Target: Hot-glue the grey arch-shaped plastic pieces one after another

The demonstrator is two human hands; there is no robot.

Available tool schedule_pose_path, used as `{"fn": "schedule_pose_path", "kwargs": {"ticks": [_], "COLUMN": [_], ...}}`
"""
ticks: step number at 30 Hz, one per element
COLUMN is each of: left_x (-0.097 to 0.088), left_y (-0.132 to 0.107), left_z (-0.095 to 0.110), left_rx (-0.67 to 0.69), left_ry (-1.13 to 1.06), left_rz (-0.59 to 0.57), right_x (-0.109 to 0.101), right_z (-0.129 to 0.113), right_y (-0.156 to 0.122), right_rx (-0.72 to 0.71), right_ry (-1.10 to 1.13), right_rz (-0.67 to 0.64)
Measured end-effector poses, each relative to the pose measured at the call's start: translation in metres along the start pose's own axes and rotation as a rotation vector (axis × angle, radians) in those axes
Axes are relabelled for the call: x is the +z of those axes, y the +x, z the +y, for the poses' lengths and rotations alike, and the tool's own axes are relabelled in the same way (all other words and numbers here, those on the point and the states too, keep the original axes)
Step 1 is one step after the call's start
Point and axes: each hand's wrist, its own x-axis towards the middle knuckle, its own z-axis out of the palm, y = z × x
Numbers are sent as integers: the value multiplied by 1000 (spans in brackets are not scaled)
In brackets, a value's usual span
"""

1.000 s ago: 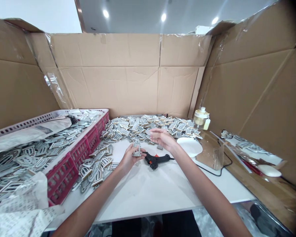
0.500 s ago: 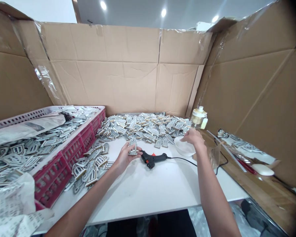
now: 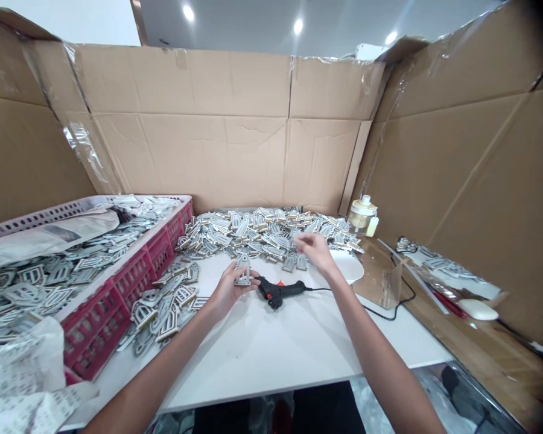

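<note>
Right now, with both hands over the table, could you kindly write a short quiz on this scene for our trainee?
1. What does the left hand hold?
2. True or false: the black glue gun lies on the white table.
3. Which colour is the side wall of the basket: a) green, b) pink, c) yellow?

Key: 1. A small grey piece. 2. True. 3. b.

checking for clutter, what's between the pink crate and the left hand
In the head view, a heap of loose grey pieces lies on the table between the pink crate and the left hand.
</note>
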Motion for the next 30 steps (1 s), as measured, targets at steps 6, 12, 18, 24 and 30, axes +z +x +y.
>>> {"fn": "schedule_pose_path", "kwargs": {"ticks": [6,12,18,24,30], "left_x": [-1,2,6,10,12], "left_y": [0,-1,-4,-7,-9], "left_z": [-2,0,4,5,4], "left_rx": [-13,-33,-83,-128,-153], "left_ry": [3,-23,-74,-123,-138], "left_rz": [-39,-36,-58,-152,-181], "right_x": [49,56,64,76,79], "right_z": [-15,-14,-14,-13,-18], "right_y": [-24,-29,-33,-42,-49], "right_rx": [58,68,28,-55,-165], "right_ry": [326,341,354,330,185], "right_rz": [-229,-143,-153,-212,-205]}}
